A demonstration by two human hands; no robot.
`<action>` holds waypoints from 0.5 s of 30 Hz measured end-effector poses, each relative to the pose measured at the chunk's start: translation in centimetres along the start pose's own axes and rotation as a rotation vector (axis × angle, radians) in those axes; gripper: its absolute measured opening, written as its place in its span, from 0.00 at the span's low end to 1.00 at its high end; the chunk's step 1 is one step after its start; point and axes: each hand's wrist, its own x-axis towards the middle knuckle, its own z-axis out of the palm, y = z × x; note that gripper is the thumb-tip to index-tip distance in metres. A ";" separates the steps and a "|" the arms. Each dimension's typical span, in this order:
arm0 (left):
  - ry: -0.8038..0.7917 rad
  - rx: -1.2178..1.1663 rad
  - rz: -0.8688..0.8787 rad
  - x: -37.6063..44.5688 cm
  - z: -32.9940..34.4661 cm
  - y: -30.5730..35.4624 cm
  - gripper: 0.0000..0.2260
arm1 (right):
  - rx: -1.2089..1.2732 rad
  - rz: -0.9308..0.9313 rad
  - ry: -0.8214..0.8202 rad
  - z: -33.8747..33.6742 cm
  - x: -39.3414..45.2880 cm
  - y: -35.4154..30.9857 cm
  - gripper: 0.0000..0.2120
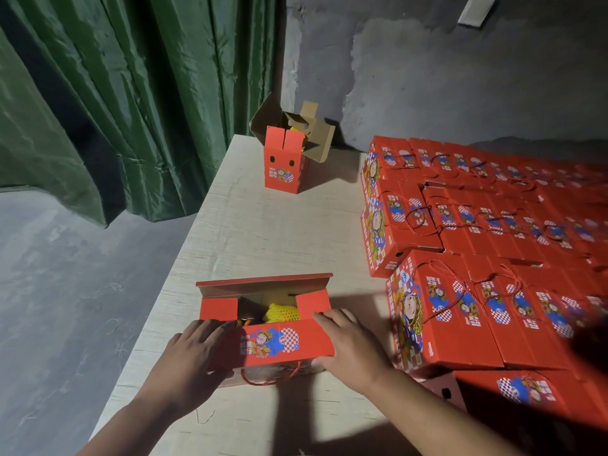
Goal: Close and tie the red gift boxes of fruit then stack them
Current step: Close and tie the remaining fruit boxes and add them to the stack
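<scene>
A red gift box (286,342) lies on the pale table (263,232) in front of me, its top partly open. Yellow foam-netted fruit (279,312) shows inside between two small side flaps. The far long flap stands up; the near printed flap is folded over the opening. My left hand (194,348) holds the box's left end, fingers on the flap edge. My right hand (348,343) grips the flap's right end, thumb below and fingers on top. A red cord handle (273,378) hangs from the near side.
A second red box (284,166) stands open at the table's far end by the wall. Stacks of closed, tied red boxes (487,258) fill the right side, close to my right hand. A green curtain (115,110) hangs at left, over a grey floor.
</scene>
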 end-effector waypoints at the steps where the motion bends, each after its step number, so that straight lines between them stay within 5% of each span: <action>1: 0.000 -0.008 0.002 -0.1 0.0 0.1 0.37 | 0.003 0.005 0.001 0.0 -0.1 0.0 0.43; 15: 0.014 -0.100 -0.077 -1.7 2.5 1.8 0.44 | 0.055 0.023 -0.022 1.5 -2.0 -0.5 0.38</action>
